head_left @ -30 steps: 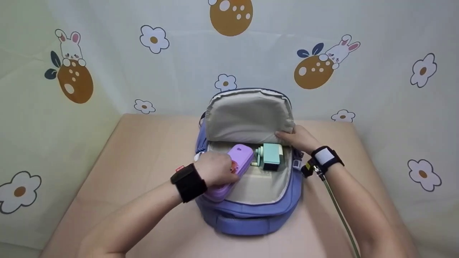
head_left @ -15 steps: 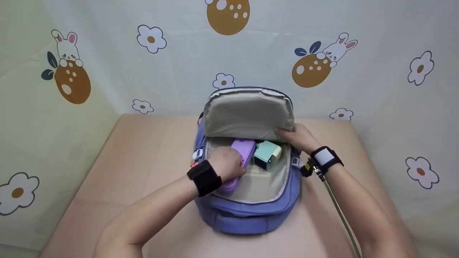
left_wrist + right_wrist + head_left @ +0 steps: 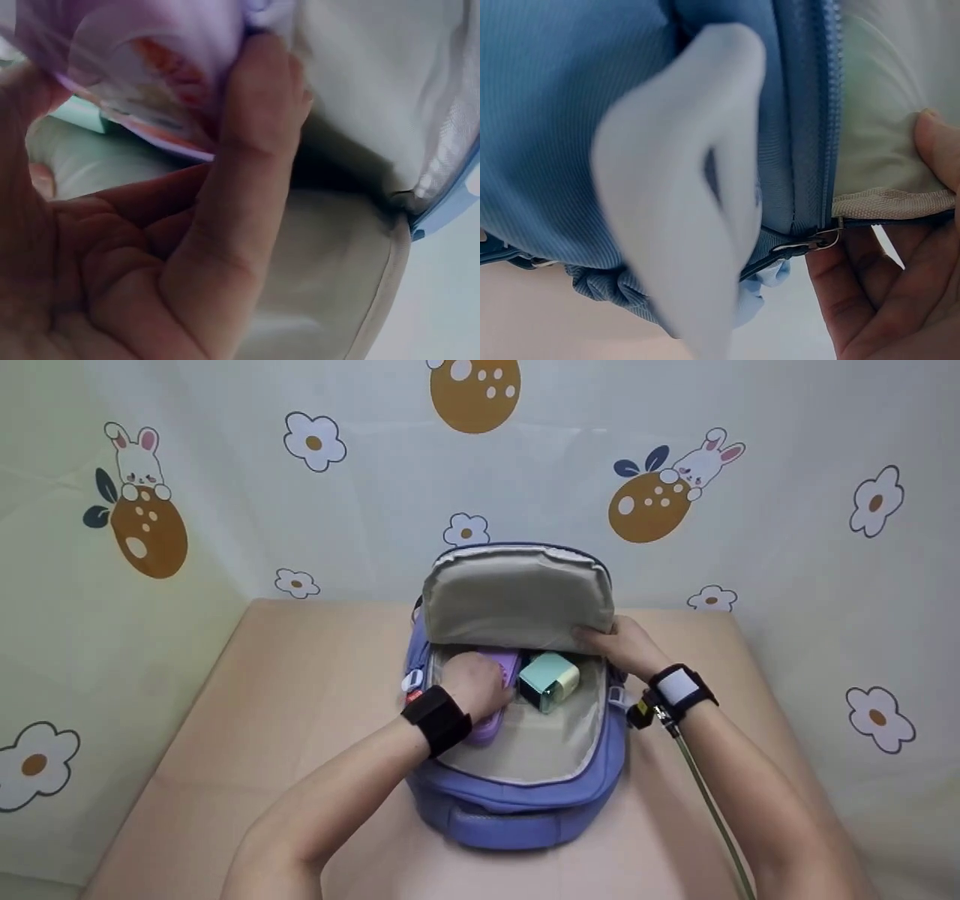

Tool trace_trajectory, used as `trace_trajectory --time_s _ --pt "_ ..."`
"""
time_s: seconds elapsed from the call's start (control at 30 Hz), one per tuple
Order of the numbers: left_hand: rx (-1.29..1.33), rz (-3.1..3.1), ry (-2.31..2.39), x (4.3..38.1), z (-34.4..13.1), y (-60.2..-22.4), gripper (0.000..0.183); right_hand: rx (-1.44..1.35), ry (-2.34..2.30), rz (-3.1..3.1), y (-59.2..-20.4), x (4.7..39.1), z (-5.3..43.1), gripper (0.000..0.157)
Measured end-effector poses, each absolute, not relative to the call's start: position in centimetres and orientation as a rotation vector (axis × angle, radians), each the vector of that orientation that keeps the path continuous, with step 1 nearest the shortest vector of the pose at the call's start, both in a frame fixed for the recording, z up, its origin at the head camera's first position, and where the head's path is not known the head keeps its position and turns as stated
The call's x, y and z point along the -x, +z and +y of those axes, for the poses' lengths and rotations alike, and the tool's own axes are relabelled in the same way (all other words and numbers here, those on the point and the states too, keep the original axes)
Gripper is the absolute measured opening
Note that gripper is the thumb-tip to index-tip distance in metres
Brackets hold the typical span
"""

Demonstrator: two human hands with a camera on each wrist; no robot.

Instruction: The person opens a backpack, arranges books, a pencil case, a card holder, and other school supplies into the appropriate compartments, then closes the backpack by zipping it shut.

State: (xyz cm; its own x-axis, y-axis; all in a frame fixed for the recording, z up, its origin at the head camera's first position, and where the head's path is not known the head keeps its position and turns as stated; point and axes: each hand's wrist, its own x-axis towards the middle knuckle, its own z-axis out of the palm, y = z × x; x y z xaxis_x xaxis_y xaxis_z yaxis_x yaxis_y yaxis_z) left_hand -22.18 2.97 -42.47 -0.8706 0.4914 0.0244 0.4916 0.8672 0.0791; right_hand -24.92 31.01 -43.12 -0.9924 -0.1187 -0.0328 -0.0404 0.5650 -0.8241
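A blue backpack (image 3: pixel 506 826) lies unzipped on the table, its pale-lined flap (image 3: pixel 517 594) raised at the back. My left hand (image 3: pixel 474 686) reaches into the main compartment and grips a purple pencil case (image 3: pixel 489 729). In the left wrist view, thumb and fingers hold the pencil case (image 3: pixel 161 45) from both sides. Just right of it, inside the bag, sits a mint-green and cream pencil sharpener (image 3: pixel 551 673), now turned at an angle. My right hand (image 3: pixel 624 646) pinches the flap's right edge. In the right wrist view, its thumb presses on the lining and the fingers are behind.
Along the opening runs a zipper (image 3: pixel 831 112), its pull near the right hand. A blurred pale strap buckle (image 3: pixel 682 157) hangs in front of that camera. The beige table (image 3: pixel 330 660) meets a patterned curtain (image 3: pixel 375 495) at the back and sides.
My left hand has moved the pencil case deeper into the bag, away from the front rim. The sharpener has turned and shifted slightly left. My right hand keeps its hold on the flap.
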Motion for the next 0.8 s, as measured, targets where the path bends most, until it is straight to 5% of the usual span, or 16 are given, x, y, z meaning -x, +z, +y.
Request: trace_trajectory --time_s 0.37,0.8 --pt "0.699 -2.993 -0.311 22.3 1.8 -43.1 0.064 0.154 -1.435 2.695 -43.3 24.7 30.7 0.057" --pt "0.527 -3.088 -0.785 25.1 -9.0 -40.2 0.039 0.170 -1.417 2.734 -43.4 24.3 31.0 0.061"
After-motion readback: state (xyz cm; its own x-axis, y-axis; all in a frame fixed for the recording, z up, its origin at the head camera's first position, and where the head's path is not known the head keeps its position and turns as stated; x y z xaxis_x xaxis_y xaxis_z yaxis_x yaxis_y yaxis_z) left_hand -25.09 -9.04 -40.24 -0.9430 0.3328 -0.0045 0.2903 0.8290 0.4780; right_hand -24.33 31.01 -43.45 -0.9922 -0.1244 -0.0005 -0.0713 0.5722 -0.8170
